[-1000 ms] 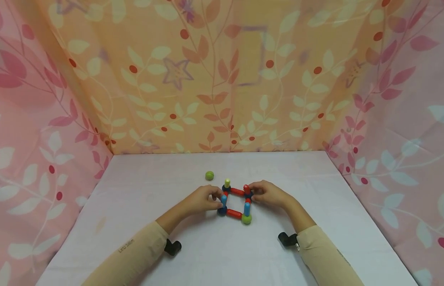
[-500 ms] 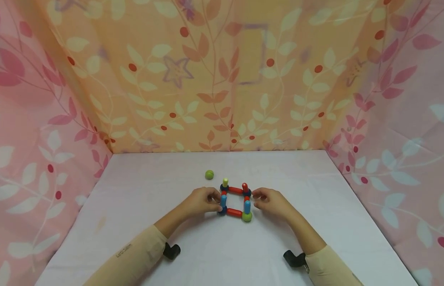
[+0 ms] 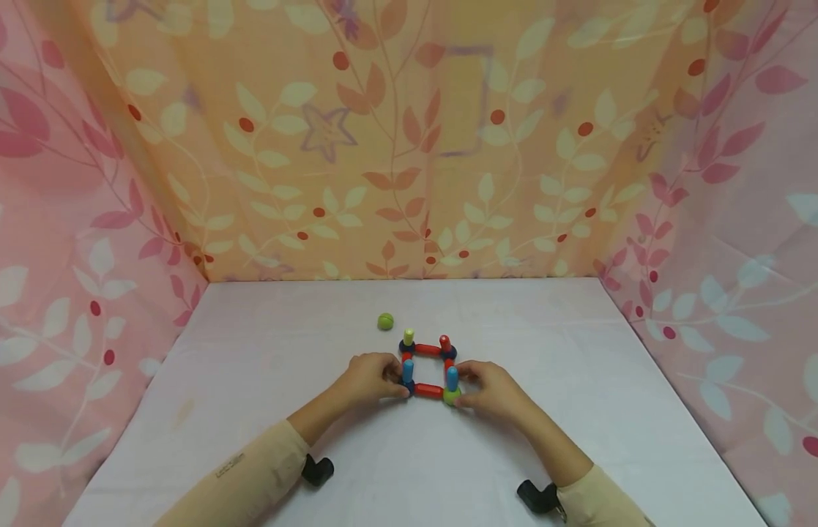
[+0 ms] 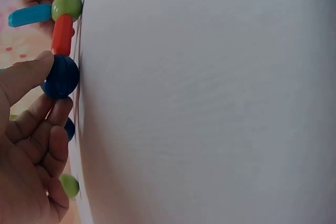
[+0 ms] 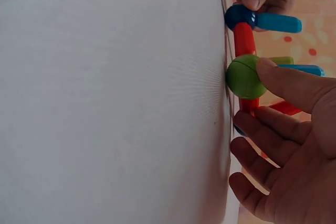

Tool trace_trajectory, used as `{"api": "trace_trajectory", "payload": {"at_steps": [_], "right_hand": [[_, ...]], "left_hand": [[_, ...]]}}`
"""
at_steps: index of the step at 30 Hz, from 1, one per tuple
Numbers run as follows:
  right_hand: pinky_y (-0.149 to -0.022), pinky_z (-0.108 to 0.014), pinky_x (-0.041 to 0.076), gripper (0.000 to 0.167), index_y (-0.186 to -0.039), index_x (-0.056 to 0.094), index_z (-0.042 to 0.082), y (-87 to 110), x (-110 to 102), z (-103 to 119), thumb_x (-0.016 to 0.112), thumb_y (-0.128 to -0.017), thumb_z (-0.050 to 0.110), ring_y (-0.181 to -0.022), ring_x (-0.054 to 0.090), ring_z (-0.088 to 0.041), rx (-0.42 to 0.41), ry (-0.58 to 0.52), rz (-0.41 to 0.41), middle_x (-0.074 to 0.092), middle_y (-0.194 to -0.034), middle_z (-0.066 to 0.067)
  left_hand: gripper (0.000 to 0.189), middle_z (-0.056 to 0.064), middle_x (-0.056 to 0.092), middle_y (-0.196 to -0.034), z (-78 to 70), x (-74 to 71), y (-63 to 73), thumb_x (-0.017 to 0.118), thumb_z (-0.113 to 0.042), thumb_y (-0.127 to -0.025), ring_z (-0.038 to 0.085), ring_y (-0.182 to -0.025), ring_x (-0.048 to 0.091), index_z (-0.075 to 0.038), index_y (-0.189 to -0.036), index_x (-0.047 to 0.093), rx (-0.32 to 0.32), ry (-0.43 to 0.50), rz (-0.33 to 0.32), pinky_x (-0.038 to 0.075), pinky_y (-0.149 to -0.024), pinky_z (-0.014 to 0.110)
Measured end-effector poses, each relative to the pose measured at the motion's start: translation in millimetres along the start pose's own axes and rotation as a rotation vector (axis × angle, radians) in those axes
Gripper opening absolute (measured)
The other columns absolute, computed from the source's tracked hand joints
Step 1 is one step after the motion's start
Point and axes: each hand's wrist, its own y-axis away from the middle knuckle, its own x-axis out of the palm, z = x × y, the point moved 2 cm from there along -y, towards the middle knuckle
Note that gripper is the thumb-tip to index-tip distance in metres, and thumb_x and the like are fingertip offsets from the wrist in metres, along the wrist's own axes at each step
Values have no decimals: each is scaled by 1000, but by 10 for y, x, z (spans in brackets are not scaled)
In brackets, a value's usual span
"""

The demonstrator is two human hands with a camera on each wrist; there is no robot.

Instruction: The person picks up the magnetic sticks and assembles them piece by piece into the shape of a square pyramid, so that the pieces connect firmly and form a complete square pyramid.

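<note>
A square of magnetic balls joined by red rods (image 3: 428, 391) lies on the table, with a short rod upright at each corner. My left hand (image 3: 371, 377) pinches the dark blue ball (image 4: 62, 77) at the near left corner, below a blue rod (image 3: 408, 371). At the near right corner, my right hand (image 3: 494, 389) grips the green ball (image 5: 245, 77) between thumb and fingers, under another blue rod (image 3: 452, 378). The far corners are dark blue balls, bearing a yellow-green rod (image 3: 409, 337) and a red rod (image 3: 444, 342).
A loose green ball (image 3: 385, 321) sits behind the square, slightly left. White cloth covers the table (image 3: 296, 315). Floral curtains (image 3: 395, 146) rise behind and on both sides. Black wrist-camera mounts (image 3: 318, 471) stick out from both sleeves.
My right hand has left the far right ball and come nearer, onto the green ball. My left hand's fingers have lowered from the blue rod to its ball. The square has shifted slightly left.
</note>
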Motion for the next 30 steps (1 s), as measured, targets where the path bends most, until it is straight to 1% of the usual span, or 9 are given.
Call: {"api": "trace_trajectory", "payload": {"at_steps": [4,9,14,17,20,24,26,28,30], "right_hand": [[-101,-49,49,52,-123,71,16,-47,21,41,91,-75,22,-110,62,-21,-1,-12,1,70,-114,3],[-101,-49,49,50,-122,72,16,-115,42,93,91,-76,22,-110,62,-21,-26,-13,37,70,-114,3],[-101,-48,49,51,-125,71,17,-173,59,136,89,-78,23,-112,62,-20,-56,8,74,70,-117,3],[-102,-48,49,51,-126,71,17,-192,60,164,89,-79,24,-113,62,-20,-67,17,96,70,-118,4],[-103,-49,49,48,-125,71,21,-183,30,199,88,-80,27,-114,61,-20,-63,10,101,70,-117,7],[-103,-52,47,36,-117,73,30,-155,-42,254,85,-84,26,-114,59,-20,-61,-48,68,69,-112,11],[-103,-54,46,29,-112,73,31,-159,-61,271,83,-86,25,-113,59,-21,-88,-79,64,69,-109,11],[-103,-55,46,24,-109,74,30,-173,-59,288,82,-87,24,-110,61,-22,-123,-95,77,69,-106,10],[-102,-55,46,20,-107,74,29,-196,-42,295,81,-88,25,-108,62,-22,-156,-99,96,69,-104,10]], "left_hand": [[32,-16,66,-82,28,-13,54,90,-39,-77,10,-77,56,-23,-94,69,6,-33,-22,36,-85,42],[30,-18,65,-80,65,-44,136,90,-39,-78,7,-75,56,-23,-91,68,19,-75,-31,36,-88,45],[29,-18,66,-80,86,-83,229,89,-38,-78,8,-75,56,-23,-90,67,14,-72,-27,36,-87,46],[28,-18,66,-81,104,-110,274,89,-37,-79,7,-76,57,-24,-91,67,15,-69,-28,38,-84,43],[25,-18,67,-84,105,-151,307,88,-37,-80,8,-77,57,-26,-91,68,26,-42,-44,41,-78,38],[19,-17,68,-90,65,-219,323,86,-37,-82,14,-84,56,-31,-93,71,40,38,-81,45,-72,34],[18,-16,68,-92,42,-243,324,86,-37,-83,15,-89,56,-31,-95,73,51,66,-90,46,-73,33],[18,-15,68,-93,24,-254,321,85,-36,-84,17,-93,57,-30,-97,74,64,80,-89,47,-73,32],[18,-15,67,-92,12,-253,315,84,-34,-85,16,-93,58,-29,-100,76,84,81,-82,48,-73,30]]}}
